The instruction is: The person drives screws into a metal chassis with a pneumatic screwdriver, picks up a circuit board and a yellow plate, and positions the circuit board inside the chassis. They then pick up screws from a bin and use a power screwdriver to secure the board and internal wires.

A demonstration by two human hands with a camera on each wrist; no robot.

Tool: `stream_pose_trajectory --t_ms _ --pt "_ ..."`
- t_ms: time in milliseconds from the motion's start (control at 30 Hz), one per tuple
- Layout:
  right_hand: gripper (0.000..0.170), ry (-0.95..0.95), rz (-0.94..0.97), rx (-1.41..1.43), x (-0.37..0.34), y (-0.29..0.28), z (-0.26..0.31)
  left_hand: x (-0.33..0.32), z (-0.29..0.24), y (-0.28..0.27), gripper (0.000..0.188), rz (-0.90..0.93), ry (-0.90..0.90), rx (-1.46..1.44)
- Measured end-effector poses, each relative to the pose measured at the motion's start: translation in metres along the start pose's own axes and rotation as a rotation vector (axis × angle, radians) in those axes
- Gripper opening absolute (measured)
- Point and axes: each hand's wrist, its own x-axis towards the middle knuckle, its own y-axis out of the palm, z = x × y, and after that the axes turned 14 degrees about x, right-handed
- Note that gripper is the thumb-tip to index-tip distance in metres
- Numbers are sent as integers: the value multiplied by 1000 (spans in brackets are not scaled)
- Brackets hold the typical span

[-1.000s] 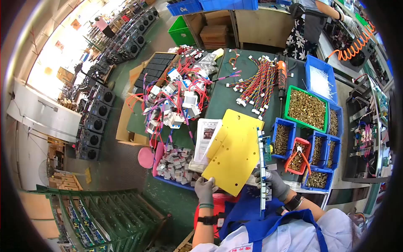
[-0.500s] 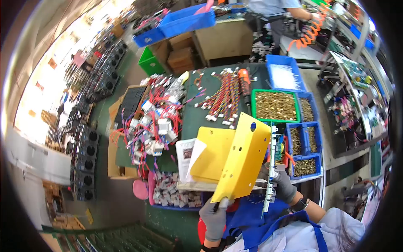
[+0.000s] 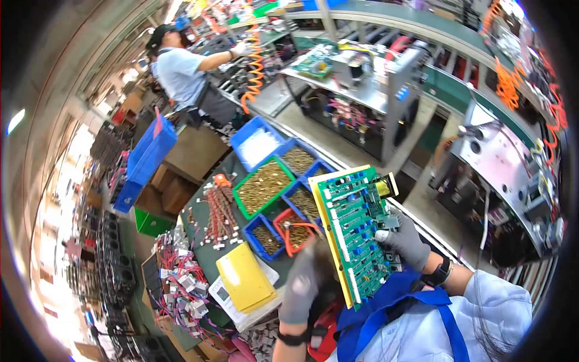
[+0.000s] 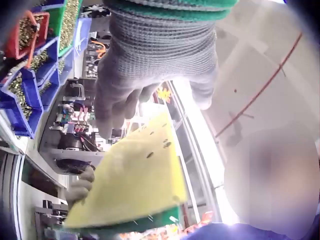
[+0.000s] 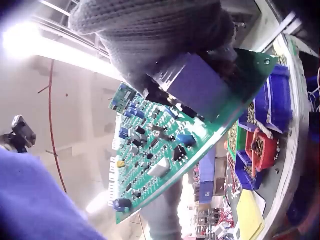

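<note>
My gloved right hand (image 3: 407, 241) grips a green circuit board (image 3: 356, 226), its thumb on the component side. Rows of white connectors and blue parts cover the board. Flat against its back lies a yellow sheet (image 4: 135, 170) with punched holes; in the left wrist view the right hand's fingertips (image 4: 80, 187) curl over that sheet's edge. My gloved left hand (image 3: 300, 289) is blurred, to the left of the board. The left wrist view shows its fingers extended, thumb apart, holding nothing, with the sheet beyond them. More yellow sheets (image 3: 244, 277) lie on papers on the table.
Bins of brass-coloured hardware stand beyond the board, among them a green bin (image 3: 263, 187) and a red bin (image 3: 295, 232) with orange-handled pliers across it. Wire bundles (image 3: 220, 211) and a tangle of connectors (image 3: 187, 289) cover the table's left. Another person (image 3: 187, 69) works farther back.
The yellow sheet has gone from my left hand to the back of the circuit board, and the left hand has let go. The board has turned face up towards me; the view has swung right.
</note>
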Motion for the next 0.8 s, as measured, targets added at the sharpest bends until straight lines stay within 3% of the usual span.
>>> stream_pose_trajectory --t_ms 33,67,100,167,233,367,433,567,633,667,767,800 --pt "65 -6 -32 -1 -12 -7 11 29 6 13 66 -207 -243 136" --pt "65 -9 -43 -47 -24 -18 18 44 8 25 68 -118 -79 806" --pt "66 -5 -52 -93 -35 -28 25 63 18 36 70 -74 -3 242" --pt "72 25 -112 -156 -59 -41 39 73 35 66 83 -64 176 65" --pt "76 -4 -166 -326 -80 -64 43 86 68 84 92 119 122 -157" --pt "74 -43 -285 -506 -118 -89 59 77 102 131 78 92 9 -313" --pt "73 68 -385 -582 -135 -100 66 74 122 145 81 133 -23 -409" --pt "81 18 -434 -681 -165 -120 58 64 146 163 77 114 -121 -312" --pt "93 92 -377 -514 -173 -117 73 63 155 146 79 229 -232 -221" --pt "95 55 -314 -393 -175 -129 68 63 152 154 78 144 -190 -243" --pt "101 -92 -201 34 -164 -135 65 78 147 153 60 259 -133 -378" --pt "99 2 -215 93 -162 -139 62 87 144 151 54 327 -178 -469"
